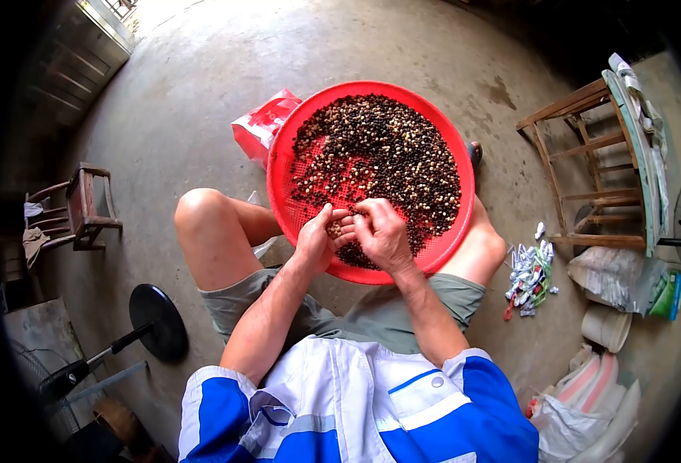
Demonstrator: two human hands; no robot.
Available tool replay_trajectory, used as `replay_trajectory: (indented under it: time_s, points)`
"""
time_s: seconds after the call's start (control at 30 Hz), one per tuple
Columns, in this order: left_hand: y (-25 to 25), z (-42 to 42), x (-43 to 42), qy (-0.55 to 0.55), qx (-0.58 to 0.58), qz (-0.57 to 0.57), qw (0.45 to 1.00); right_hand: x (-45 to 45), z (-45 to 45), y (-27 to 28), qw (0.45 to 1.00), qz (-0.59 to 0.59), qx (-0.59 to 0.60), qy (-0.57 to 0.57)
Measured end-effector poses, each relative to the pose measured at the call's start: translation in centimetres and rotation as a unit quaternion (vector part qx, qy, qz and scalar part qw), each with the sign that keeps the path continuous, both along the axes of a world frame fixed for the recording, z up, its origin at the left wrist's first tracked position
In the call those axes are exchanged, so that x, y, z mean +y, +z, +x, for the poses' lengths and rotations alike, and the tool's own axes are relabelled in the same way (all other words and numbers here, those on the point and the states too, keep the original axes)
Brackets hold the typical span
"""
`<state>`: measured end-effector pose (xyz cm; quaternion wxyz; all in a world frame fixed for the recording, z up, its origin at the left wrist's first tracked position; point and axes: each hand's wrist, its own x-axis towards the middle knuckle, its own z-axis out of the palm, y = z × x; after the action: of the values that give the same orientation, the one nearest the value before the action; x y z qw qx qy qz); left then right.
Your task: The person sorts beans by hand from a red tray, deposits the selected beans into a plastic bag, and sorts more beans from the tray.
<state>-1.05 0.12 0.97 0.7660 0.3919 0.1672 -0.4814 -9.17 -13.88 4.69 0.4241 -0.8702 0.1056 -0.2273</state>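
A round red mesh sieve (280, 166) rests across my legs, holding a layer of small dark and pale beans (379, 143). Over its near rim, my left hand (317, 241) is cupped palm up with a few pale beans (334, 229) in the palm. My right hand (385, 238) is beside it, its fingers curled in and touching the left fingertips. Whatever lies between the right thumb and fingers is too small to make out. Red mesh shows through where the beans lie thin on the left side.
Behind the sieve's left rim stands a red and white bag (259, 127). On the right are a wooden frame (587, 154), a pile of crumpled wrappers (531, 274), a white bucket (607, 327) and sacks (587, 393). A small wooden chair (89, 204) and a black round base (157, 322) stand left.
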Motion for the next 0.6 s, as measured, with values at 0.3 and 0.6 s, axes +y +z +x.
replay_trajectory:
  time_s: [0.3,0.6]
  points:
    - [-0.7,0.1,-0.2,0.042,-0.024,0.066,0.997,-3.8,-1.0,-6.3,0.988,-0.098,0.118,-0.015]
    - [-0.7,1.2,0.5,0.087,-0.050,0.055,0.993,-3.6,0.7,-7.1,0.970,-0.167,0.176,0.008]
